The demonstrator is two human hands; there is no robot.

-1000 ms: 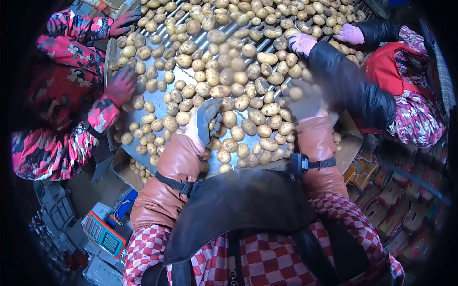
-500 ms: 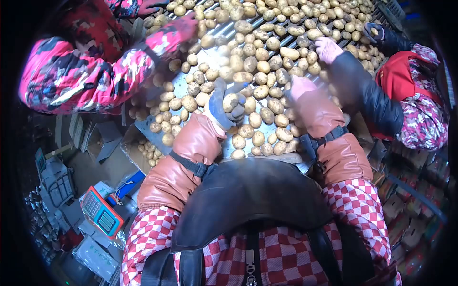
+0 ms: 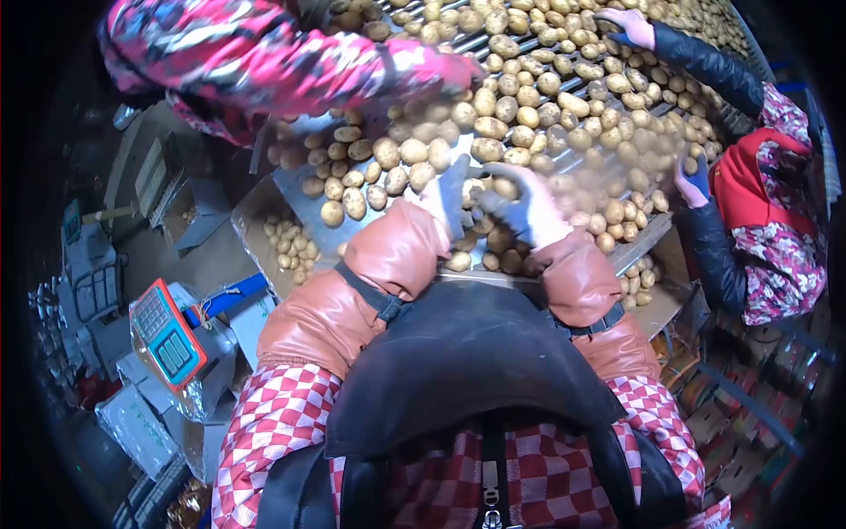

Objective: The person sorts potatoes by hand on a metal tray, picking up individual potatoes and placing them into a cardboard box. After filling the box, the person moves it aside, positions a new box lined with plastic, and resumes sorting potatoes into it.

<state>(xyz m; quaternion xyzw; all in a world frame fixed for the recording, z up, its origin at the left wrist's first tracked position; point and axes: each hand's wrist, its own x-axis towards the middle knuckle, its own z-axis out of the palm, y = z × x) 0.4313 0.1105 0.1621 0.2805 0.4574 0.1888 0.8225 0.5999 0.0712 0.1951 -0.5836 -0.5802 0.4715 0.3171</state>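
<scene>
My right hand (image 3: 526,201) curls over a potato (image 3: 506,188); I cannot tell whether its fingers pinch it. My left hand (image 3: 449,198) stands on edge opposite; its grip is also not determinable. Loose potatoes (image 3: 414,151) surround both hands on the table (image 3: 304,210). Beyond, left: a patterned sleeve (image 3: 344,70). Right: a co-worker's gloved hand (image 3: 630,28) among potatoes. Lower left: a scale (image 3: 166,335).
</scene>
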